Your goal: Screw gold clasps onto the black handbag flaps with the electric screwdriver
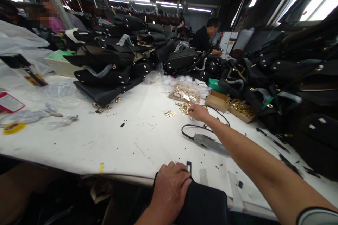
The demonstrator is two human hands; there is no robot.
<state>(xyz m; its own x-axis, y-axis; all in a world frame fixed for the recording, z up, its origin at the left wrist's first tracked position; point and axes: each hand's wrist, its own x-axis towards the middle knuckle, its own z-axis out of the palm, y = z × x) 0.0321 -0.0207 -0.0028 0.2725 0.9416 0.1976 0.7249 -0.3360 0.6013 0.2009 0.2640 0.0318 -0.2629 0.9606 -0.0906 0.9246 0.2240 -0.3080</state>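
Note:
My left hand [171, 184] lies over the top edge of a black leather bag [206, 202], its fingers curled round it at the table's near edge. A small black tab with a rectangular slot [189, 167] sticks up beside the fingers. My right hand [198, 113] is stretched forward to a small pile of flat gold metal plates [182, 107]. Its fingertips are pinched together at the pile's right side, and whatever is between them is hidden. A few more gold plates [170, 114] lie to the left. Below my right forearm rests a grey corded hand tool [208, 142].
Behind the pile are a plastic bag of gold parts [185, 93], an open cardboard box [217, 101] and a box of gold pieces [241, 110]. Black bags are heaped at the back [105, 59] and right [290, 70]. Yellow tape [14, 128] lies left. A person [202, 38] works beyond.

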